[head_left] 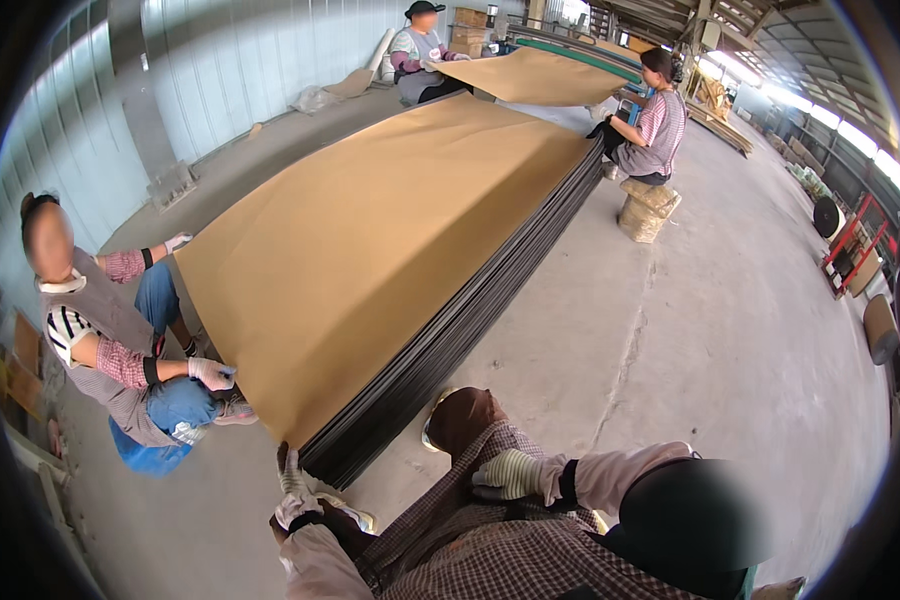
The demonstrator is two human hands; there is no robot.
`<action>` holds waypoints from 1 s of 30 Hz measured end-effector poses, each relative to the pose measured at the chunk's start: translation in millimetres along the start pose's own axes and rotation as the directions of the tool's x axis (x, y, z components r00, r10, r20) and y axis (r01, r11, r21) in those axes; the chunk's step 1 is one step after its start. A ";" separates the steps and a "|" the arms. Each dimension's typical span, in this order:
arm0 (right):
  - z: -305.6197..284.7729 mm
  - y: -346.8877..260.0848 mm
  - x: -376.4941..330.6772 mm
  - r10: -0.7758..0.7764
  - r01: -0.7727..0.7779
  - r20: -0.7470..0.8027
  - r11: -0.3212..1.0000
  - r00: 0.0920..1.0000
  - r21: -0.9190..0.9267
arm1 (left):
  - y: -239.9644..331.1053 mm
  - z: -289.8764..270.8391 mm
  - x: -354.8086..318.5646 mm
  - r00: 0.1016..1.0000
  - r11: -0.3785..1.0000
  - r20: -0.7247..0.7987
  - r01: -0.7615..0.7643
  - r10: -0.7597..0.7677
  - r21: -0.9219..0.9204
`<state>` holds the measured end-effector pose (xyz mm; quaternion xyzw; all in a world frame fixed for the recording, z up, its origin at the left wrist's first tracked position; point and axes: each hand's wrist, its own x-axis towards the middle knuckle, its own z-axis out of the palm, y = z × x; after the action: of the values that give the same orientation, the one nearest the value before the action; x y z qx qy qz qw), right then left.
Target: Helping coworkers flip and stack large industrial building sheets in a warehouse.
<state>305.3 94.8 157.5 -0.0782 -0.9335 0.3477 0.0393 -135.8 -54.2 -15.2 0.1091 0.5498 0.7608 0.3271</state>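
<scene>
A large brown sheet (370, 220) lies on a thick stack of dark-edged sheets (450, 345). My left hand (295, 490), in a pale glove with dark fingertips, is at the sheet's near corner, its fingers closed on the edge. My right hand (510, 474), in a striped glove, rests on the checked apron over my thigh, fingers lying loosely and nothing seen in them. At the left, a crouching person's gloved hand (212, 374) is on the sheet's left edge, and their other glove (177, 242) is farther up it.
Two people sit at the far end, beside another brown sheet (540, 76) near a green-edged machine (580, 58). A wrapped block (648, 209) serves as a seat. Rolls (880, 328) and a red frame (855, 245) stand far right. A dark rounded shape (685, 520) covers part of my right arm.
</scene>
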 end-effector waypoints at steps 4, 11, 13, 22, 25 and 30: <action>6.4 7.8 9.7 0.140 -0.137 0.025 0.987 0.990 -0.089 | 0.6 14.0 -4.7 0.999 0.998 -0.041 0.027 -0.024 0.062; 6.8 -2.8 16.5 0.200 -0.196 0.006 0.966 0.980 -0.166 | 1.2 25.1 -14.1 0.995 0.921 -0.022 -0.086 0.102 0.381; 2.2 -6.7 13.1 0.193 -0.194 -0.023 0.972 0.981 -0.134 | -5.3 40.2 -4.0 0.988 0.995 -0.126 -0.088 0.093 0.041; 0.3 -17.4 29.8 0.164 -0.156 0.037 0.973 0.986 -0.170 | 5.0 28.8 -20.7 0.984 0.992 -0.172 -0.022 0.043 0.122; -1.6 -18.0 30.9 0.157 -0.150 0.037 0.976 0.987 -0.156 | 10.0 26.6 -22.0 0.984 0.993 -0.175 -0.025 0.045 0.117; -2.4 -17.6 30.0 0.159 -0.155 0.015 0.975 0.987 -0.158 | 11.3 24.7 -19.2 0.986 0.990 -0.167 0.011 0.012 0.137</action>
<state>274.0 88.4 171.4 -0.1497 -0.9493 0.2763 -0.0074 -112.4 -49.2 8.0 0.0673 0.6264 0.7276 0.2714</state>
